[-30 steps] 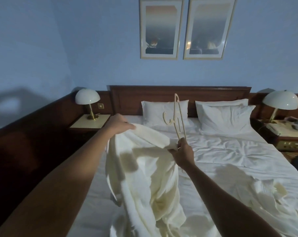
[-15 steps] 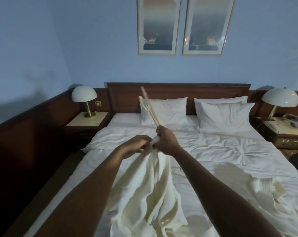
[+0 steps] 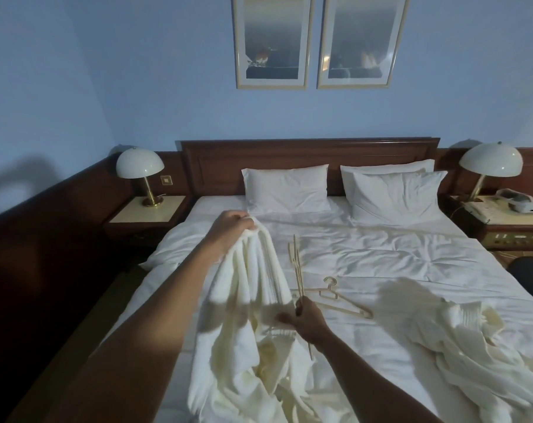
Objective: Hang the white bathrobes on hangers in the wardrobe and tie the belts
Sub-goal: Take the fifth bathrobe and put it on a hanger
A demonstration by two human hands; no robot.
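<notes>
1. The white bathrobe hangs in folds over the near left part of the bed, its upper edge lifted and its lower part bunched on the sheet.
2. The left hand grips the robe's top edge, fingers curled over the cloth, held up above the mattress.
3. The right hand sits lower, fingers closed round a thin pale hanger that stands nearly upright, its end poking out below the wrist; the same hand touches the robe's cloth beside it.
4. A second hanger lies flat on the sheet just behind the right hand, hook pointing toward the pillows.
5. A second bathrobe lies crumpled on the right side of the bed, well apart from the held one.
6. Behind the bed stand a dark wooden headboard, with a domed lamp on the left nightstand and another lamp on the right, beside a telephone.
7. Two framed pictures hang on the blue wall above.
8. The held robe hides the bed's near left part and the right hand's fingertips.
9. Half a second ago the two hands were close together at the robe's top, the hanger tilted up before the left pillow; now they have drawn apart, the left raised and out, the right dropped lower.
10. The hanger on the sheet did not show in the earlier pictures.
</notes>
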